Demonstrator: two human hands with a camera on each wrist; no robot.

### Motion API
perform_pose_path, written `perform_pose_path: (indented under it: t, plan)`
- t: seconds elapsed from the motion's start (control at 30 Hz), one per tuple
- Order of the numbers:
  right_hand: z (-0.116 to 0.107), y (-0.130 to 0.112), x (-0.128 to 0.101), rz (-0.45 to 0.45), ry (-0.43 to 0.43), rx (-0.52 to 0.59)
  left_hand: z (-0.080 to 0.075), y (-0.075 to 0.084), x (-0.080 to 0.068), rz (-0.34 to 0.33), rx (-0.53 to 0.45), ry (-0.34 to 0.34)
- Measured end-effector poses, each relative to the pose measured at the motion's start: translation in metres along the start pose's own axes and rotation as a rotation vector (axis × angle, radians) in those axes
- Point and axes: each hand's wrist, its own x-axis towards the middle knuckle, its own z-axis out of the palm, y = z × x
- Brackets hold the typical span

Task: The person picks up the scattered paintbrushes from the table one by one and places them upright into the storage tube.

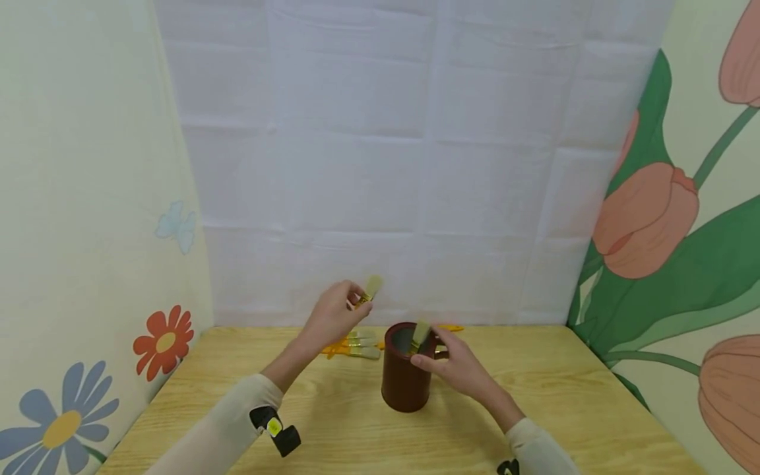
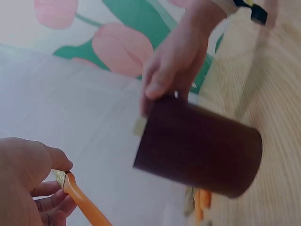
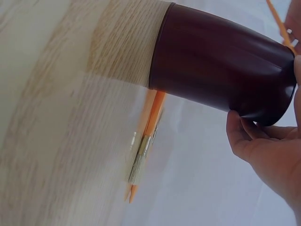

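Note:
My left hand [image 1: 335, 313] is raised to the left of a dark red mug [image 1: 406, 382] and pinches a paintbrush [image 1: 373, 287] near its metal collar. The pale bristles point up; in the left wrist view the orange handle [image 2: 84, 202] slants down from the fingers. The mug stands upright on the table. Another paintbrush [image 1: 421, 333] is inside it, bristles up, its lower part hidden by the wall. My right hand [image 1: 460, 366] grips the mug near its rim on the handle side, thumb at the front, close to the standing brush.
Several orange-handled paintbrushes [image 1: 359, 346] lie on the wooden table [image 1: 332, 409] behind and left of the mug. One more orange handle [image 1: 452, 327] shows behind the right hand. A white cloth [image 1: 356, 185] hangs at the back, with flower-patterned panels on both sides.

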Motion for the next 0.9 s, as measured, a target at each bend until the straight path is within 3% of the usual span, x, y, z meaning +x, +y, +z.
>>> perform_pose_path:
  t: [0.17,0.3,0.5,0.9]
  plan:
    - [0.001,-0.002,-0.001,-0.021,-0.001,-0.005,0.000,0.029,-0.004,0.070,-0.088,-0.020]
    - [0.000,-0.003,-0.001,-0.037,0.001,-0.017,0.003,0.040,-0.002,0.081,-0.163,-0.033]
    - [0.000,-0.003,0.000,-0.049,0.003,-0.015,0.009,0.043,0.002,0.084,-0.283,-0.011]
    - [0.001,-0.001,0.000,-0.028,0.005,-0.001,0.017,0.039,0.001,0.099,-0.370,0.041]
